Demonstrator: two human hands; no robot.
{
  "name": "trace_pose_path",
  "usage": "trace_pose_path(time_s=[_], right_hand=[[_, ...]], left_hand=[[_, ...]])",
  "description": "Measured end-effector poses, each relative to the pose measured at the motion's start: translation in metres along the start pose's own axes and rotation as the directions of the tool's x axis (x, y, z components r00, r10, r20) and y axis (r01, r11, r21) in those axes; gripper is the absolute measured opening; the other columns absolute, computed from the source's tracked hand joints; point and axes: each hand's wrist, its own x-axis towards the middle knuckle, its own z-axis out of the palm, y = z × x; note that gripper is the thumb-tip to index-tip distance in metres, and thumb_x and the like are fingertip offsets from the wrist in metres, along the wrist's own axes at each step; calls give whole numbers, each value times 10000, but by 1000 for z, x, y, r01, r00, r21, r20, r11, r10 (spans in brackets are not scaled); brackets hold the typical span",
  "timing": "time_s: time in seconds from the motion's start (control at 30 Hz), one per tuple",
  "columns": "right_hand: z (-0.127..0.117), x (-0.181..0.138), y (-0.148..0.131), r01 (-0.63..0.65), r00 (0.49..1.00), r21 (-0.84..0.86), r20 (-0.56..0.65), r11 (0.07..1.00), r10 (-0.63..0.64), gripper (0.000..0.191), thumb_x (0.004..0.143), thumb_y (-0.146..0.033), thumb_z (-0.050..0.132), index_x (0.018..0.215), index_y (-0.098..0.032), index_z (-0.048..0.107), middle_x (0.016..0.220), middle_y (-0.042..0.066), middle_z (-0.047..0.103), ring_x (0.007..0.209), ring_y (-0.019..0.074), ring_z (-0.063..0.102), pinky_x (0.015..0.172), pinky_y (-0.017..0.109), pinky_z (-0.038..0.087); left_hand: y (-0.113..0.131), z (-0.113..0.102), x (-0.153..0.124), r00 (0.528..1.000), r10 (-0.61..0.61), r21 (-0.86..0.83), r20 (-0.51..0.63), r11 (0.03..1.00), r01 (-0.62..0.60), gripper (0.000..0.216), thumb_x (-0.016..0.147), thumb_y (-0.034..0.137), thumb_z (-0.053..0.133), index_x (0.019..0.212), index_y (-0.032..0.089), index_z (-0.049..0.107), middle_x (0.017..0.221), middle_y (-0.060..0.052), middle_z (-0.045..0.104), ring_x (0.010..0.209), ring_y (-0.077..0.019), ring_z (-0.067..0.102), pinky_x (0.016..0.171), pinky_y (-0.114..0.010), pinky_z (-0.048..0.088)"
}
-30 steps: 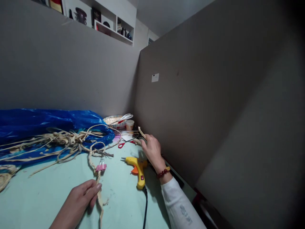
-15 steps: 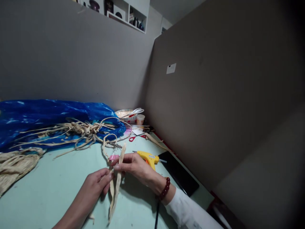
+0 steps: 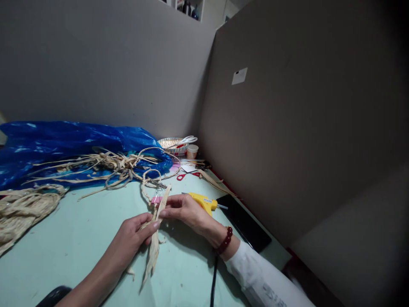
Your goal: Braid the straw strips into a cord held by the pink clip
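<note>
Pale dried fibre strips (image 3: 154, 251), husk-like, hang down between my hands. My left hand (image 3: 136, 234) pinches them with thumb and forefinger near the middle. Higher up, my right hand (image 3: 183, 213) grips the upper part of a strip between thumb and fingers. Just beyond my fingertips a pink binder clip (image 3: 157, 199) with wire handles sits at the end of a thin braided cord (image 3: 144, 187), which loops away toward the back. My fingers partly hide where strips and braid meet.
A yellow glue gun (image 3: 204, 202) lies right of my hand, beside a black flat object (image 3: 244, 224). Red-handled scissors (image 3: 181, 176), a paper cup (image 3: 192, 152) and a patterned basket (image 3: 172, 144) are behind. Loose fibres (image 3: 118, 164) lie on blue plastic (image 3: 64, 136); a woven bundle (image 3: 32, 209) is at left.
My left thumb has come across onto the strip, close to my right fingers. The strips now lie closer together. The whole view has shifted slightly.
</note>
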Motion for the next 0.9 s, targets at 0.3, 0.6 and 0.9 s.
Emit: trace_pose_path(time_s=[0.3, 0.6, 0.9], right_hand=[[0, -2, 1, 20, 1000, -3, 2, 1000, -20, 335, 688, -426, 762, 820, -148, 632, 747, -6, 566, 656, 99, 472, 614, 220, 363], [-3, -1, 1, 22, 999, -65, -27, 998, -24, 362, 685, -437, 778, 757, -145, 576, 652, -44, 498, 589, 76, 406, 541, 212, 277], [-1, -4, -4, -69, 996, -72, 45, 995, 73, 345, 633, -417, 806, 709, -122, 645, 634, -36, 541, 586, 72, 404, 566, 226, 277]], left_hand=[[-3, 2, 4, 1000, -16, -65, 19, 998, 17, 352, 686, 518, 649, 621, 205, 500, 465, 92, 407, 436, -87, 291, 451, -215, 158], [-8, 0, 4, 999, 3, -91, 41, 996, 1, 382, 718, 536, 639, 624, 202, 477, 488, 87, 411, 472, -90, 323, 465, -207, 206], [-4, -2, 4, 999, -34, -34, 24, 999, 35, 390, 682, 529, 660, 621, 205, 451, 464, 105, 377, 418, -62, 241, 430, -205, 129]])
